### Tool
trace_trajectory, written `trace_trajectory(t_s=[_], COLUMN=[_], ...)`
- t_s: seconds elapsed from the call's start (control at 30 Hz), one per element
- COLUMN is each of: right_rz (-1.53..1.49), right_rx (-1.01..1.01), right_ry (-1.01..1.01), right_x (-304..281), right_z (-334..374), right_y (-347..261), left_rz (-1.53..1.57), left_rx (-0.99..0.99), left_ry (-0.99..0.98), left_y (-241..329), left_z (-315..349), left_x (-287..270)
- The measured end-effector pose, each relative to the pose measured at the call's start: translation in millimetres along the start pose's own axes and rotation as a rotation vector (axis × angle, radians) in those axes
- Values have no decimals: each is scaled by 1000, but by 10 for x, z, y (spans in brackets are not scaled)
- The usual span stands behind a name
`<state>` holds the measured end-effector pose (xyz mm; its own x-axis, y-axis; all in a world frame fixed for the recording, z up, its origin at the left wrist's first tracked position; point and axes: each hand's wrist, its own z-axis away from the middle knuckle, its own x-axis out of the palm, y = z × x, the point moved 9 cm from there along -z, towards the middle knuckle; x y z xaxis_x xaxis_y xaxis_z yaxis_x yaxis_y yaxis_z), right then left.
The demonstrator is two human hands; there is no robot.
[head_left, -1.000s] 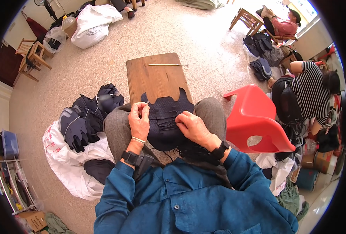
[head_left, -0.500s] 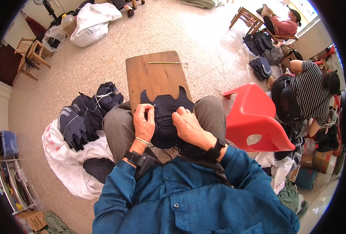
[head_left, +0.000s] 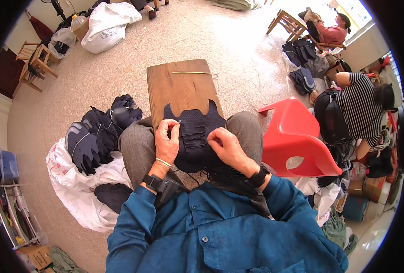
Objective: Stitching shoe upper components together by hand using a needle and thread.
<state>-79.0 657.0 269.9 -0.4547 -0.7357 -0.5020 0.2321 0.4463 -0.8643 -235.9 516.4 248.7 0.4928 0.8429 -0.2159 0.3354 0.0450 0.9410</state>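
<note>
A dark navy shoe upper (head_left: 194,157) lies flat across my lap and the near end of a wooden board (head_left: 174,91). A thin dark shoelace (head_left: 194,136) crosses its middle in several rows. At the upper's left edge, my left hand (head_left: 167,141) is closed in a pinch, with a small end of the lace showing at its fingertips. My right hand (head_left: 229,148) is closed too, fingers curled beside the right ends of the lace rows; what they grip is too fine to make out. A slim metal hook tool (head_left: 193,73) rests on the board's far part.
Bundled dark uppers (head_left: 97,132) lie on a white sack (head_left: 79,200) to my left. A red plastic chair (head_left: 295,136) stands close on my right. Beyond it a person in a striped shirt (head_left: 359,107) bends over; another person (head_left: 331,34) sits by the window.
My right hand has moved slightly right and down, off the lace rows, uncovering more of them. My left hand stays at the upper's left edge.
</note>
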Motion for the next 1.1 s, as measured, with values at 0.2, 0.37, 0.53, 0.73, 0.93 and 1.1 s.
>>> trace_trajectory(t_s=[0.2,0.37,0.53,0.73,0.93,1.1], right_rz=[291,431,468,374,191,265], right_rx=[-355,-444,-441,-460,-361,-407], right_ry=[-60,-55,-50,-184,-48,6], right_x=[271,591,701,496,264,158], right_z=[175,74,27,83,57,-81], right_y=[-363,-460,-471,-392,-328,-401], left_rz=[-11,-165,-489,-560,-525,-498], left_rx=[1,172,278,299,287,279], left_ry=[0,19,24,12,8,16], left_y=[20,69,183,210,208,232], left_z=[8,35,73,86,83,86], left_x=[31,73,194,233,216,197])
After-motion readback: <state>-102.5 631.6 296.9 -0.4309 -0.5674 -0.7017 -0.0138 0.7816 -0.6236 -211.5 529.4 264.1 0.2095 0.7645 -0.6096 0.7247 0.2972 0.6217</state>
